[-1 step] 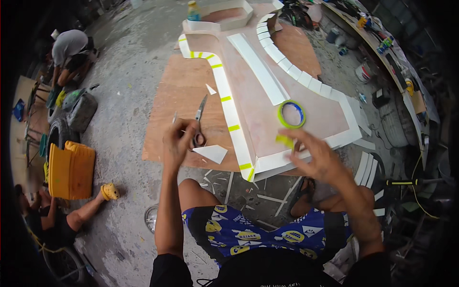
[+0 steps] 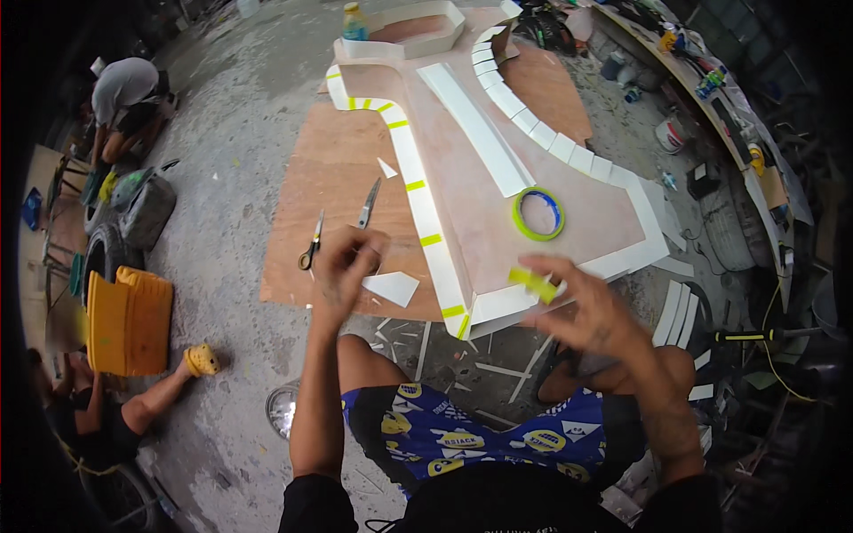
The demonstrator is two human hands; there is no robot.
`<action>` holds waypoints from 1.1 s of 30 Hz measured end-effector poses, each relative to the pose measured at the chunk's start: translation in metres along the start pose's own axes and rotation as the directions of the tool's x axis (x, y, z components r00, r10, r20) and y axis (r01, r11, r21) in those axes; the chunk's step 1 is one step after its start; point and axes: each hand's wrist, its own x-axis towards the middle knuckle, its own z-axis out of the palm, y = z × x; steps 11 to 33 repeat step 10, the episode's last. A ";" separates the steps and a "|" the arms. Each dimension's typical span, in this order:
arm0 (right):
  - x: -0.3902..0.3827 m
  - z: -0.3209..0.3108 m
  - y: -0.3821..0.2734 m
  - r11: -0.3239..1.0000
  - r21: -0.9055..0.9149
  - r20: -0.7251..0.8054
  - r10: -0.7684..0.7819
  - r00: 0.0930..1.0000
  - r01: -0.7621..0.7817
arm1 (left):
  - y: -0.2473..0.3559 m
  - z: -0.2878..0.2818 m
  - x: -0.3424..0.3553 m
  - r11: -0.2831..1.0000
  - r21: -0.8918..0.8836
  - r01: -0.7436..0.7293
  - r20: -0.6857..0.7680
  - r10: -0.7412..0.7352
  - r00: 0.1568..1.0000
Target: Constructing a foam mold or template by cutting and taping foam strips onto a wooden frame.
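Observation:
My left hand (image 2: 345,271) is curled, with its fingers bent together, over the wooden board. It covers the handle end of a pair of scissors (image 2: 368,206); whether it grips them is hidden. Beside its wrist lies a smaller pair of scissors (image 2: 311,249) with dark handles. A short strip of yellow-green tape (image 2: 533,284) is pinched in the fingers of my right hand (image 2: 582,306). That hand is above the near edge of the white-rimmed panel (image 2: 569,231). Just beyond it, a roll of yellow-green tape (image 2: 558,229) lies on the panel. Yellow-green tape pieces cross the panel's left rim.
A wooden board (image 2: 324,169) lies under the panel. White offcuts (image 2: 393,288) are scattered on it and the floor. A bottle (image 2: 354,22) stands at the far end. A yellow plastic container (image 2: 133,324) and two other people are at the left. A cluttered bench is at the right.
My left hand has shifted slightly right, uncovering the smaller scissors and covering the other pair's handles. My right hand, holding the tape strip, has moved slightly down and turned.

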 end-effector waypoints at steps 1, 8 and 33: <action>-0.010 0.007 -0.004 1.000 -0.014 -0.013 0.008 1.000 -0.008 | 0.016 0.019 -0.008 0.998 -0.012 -0.054 0.078 0.055 0.995; -0.035 0.052 -0.002 0.996 0.039 -0.145 -0.080 0.986 0.086 | 0.059 0.077 -0.036 0.981 -0.193 -0.036 0.430 0.117 0.895; -0.034 0.059 0.004 0.971 -0.034 -0.128 -0.239 0.962 0.237 | 0.054 0.081 -0.046 0.986 -0.161 -0.040 0.455 0.111 0.884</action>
